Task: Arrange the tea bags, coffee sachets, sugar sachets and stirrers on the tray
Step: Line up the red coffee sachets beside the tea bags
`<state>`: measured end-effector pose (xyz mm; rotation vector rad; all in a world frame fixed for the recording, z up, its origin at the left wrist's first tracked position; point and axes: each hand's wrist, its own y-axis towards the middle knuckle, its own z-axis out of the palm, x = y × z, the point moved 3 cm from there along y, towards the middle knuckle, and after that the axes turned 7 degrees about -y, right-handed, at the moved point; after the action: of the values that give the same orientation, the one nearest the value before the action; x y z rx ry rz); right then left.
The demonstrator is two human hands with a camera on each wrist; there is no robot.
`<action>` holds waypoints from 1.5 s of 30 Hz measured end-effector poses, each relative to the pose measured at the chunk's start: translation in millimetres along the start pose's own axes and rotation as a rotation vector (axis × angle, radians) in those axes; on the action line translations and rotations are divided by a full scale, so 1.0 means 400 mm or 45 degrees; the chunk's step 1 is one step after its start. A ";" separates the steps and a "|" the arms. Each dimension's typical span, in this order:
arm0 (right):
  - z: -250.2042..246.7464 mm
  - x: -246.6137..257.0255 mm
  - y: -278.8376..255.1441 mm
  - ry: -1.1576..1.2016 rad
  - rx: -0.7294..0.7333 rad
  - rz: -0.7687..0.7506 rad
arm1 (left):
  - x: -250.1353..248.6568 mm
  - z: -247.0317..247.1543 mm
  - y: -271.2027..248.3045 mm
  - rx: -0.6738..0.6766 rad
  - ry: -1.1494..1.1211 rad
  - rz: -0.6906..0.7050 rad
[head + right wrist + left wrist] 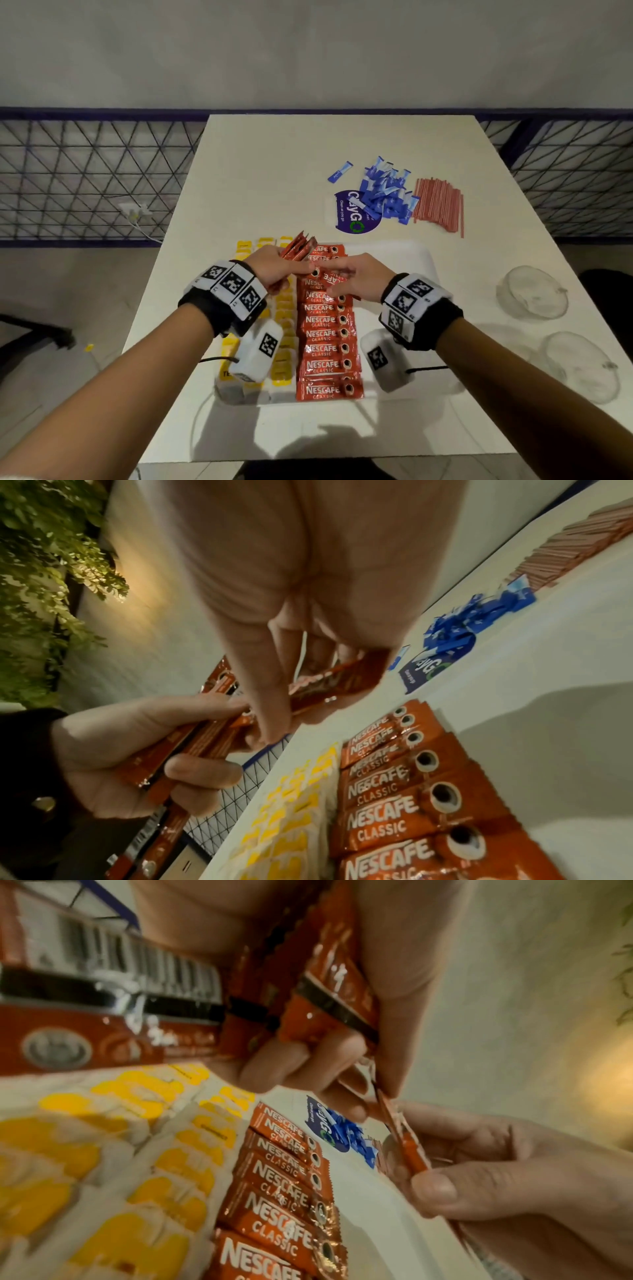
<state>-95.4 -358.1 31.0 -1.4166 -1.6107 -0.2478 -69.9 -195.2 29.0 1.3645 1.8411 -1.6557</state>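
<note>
My left hand (274, 270) grips a bundle of coffee sachets (297, 249) above the white tray (416, 260) at the table's near edge. My right hand (356, 279) pinches one sachet (404, 1139) from it. Tea bags (284, 308) and laid sachets (327, 337) fill the tray's left half. Sugar sachets (385, 192) and stirrers (438, 204) lie toward the far right corner.

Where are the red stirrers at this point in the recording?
In the head view the red stirrers lie loose on the table, far right, off the tray, just right of the blue sugar sachets.
</note>
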 end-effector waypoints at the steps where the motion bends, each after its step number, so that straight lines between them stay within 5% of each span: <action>1: 0.004 0.003 0.000 -0.007 0.004 -0.016 | 0.006 -0.003 -0.003 -0.003 -0.021 -0.005; 16: 0.030 -0.025 -0.013 0.178 -0.002 0.030 | 0.032 0.034 -0.069 -0.109 -0.215 0.181; 24: 0.014 -0.061 -0.030 0.880 -0.019 0.181 | 0.063 0.075 -0.064 0.006 -0.038 0.087; 33: 0.002 -0.157 -0.026 0.326 -0.122 0.320 | 0.059 0.081 -0.026 0.056 0.364 0.049; 45: 0.052 -0.185 -0.030 0.601 -0.074 0.492 | 0.061 0.071 0.012 -0.068 0.786 0.126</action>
<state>-124.7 -397.0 -29.5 -1.5419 -0.9355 -0.3698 -88.3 -210.5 -0.3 2.0691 2.0534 -1.2016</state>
